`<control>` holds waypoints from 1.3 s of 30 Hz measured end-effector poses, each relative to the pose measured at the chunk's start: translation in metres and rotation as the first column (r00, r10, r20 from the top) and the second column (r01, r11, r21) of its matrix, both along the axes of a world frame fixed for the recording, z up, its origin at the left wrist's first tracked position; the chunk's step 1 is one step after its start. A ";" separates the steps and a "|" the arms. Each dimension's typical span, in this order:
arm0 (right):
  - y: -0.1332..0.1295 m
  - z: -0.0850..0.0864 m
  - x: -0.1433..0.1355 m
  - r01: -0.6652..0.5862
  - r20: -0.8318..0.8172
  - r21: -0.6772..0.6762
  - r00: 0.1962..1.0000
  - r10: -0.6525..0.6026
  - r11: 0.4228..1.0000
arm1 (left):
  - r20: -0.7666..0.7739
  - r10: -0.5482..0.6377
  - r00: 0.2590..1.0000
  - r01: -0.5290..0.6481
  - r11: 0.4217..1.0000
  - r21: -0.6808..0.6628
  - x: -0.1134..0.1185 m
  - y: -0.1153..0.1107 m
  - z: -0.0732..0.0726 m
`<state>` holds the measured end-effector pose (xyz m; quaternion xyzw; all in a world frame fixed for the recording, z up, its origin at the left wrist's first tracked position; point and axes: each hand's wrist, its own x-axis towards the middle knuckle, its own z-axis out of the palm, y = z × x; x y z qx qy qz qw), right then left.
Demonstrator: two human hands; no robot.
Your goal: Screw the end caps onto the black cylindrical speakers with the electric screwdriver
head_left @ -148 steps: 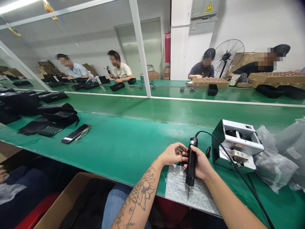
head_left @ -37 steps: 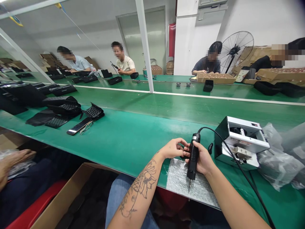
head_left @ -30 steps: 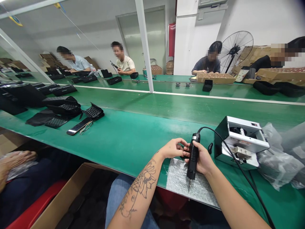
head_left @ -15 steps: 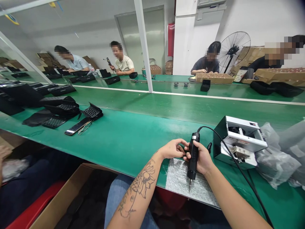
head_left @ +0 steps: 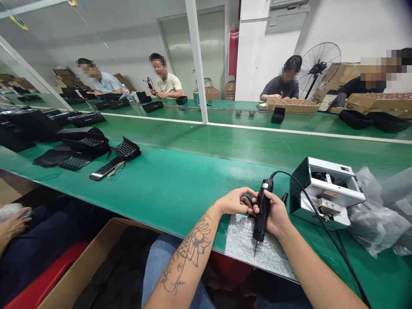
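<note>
My right hand (head_left: 276, 213) is wrapped round a black electric screwdriver (head_left: 263, 210), its thumb across the upper body. The tool is nearly upright, its bit pointing down over a silvery foam sheet (head_left: 240, 240) at the bench edge. Beside the tool on the left is my left hand (head_left: 236, 201), palm turned inward with bent fingers close to the screwdriver. Its fingertips are partly hidden, so what they hold, if anything, cannot be made out. A black cord leaves the top of the tool and curves to the right.
A white and black machine (head_left: 328, 189) stands right of my hands, with plastic bags (head_left: 376, 219) beyond it. Black cases (head_left: 86, 143), a phone (head_left: 106, 168) and tweezers lie at left. Several people work across the bench; another person's hand (head_left: 14, 225) shows at lower left.
The view has shifted slightly, and the bench items appear a little to the right. The other person's hand at lower left has come further into view. My grasp on the screwdriver looks the same.
</note>
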<state>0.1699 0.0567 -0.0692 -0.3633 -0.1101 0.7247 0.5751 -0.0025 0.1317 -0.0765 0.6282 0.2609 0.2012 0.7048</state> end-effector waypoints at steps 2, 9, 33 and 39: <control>0.000 0.001 -0.001 0.003 0.004 0.004 1.000 -0.003 1.000 | -0.014 -0.005 1.000 0.006 1.000 0.009 0.000 0.000 0.002; -0.001 0.001 -0.003 0.003 0.014 0.024 1.000 -0.004 1.000 | -0.091 0.002 0.996 0.007 0.995 0.097 -0.002 -0.002 0.008; 0.000 -0.004 -0.001 -0.003 0.038 0.035 0.999 0.002 0.999 | -0.021 -0.031 0.999 0.032 0.998 0.050 -0.005 0.004 -0.007; 0.000 -0.002 -0.002 0.000 0.046 0.023 0.999 -0.001 1.000 | -0.028 -0.027 0.999 0.029 0.999 0.044 -0.003 0.004 -0.006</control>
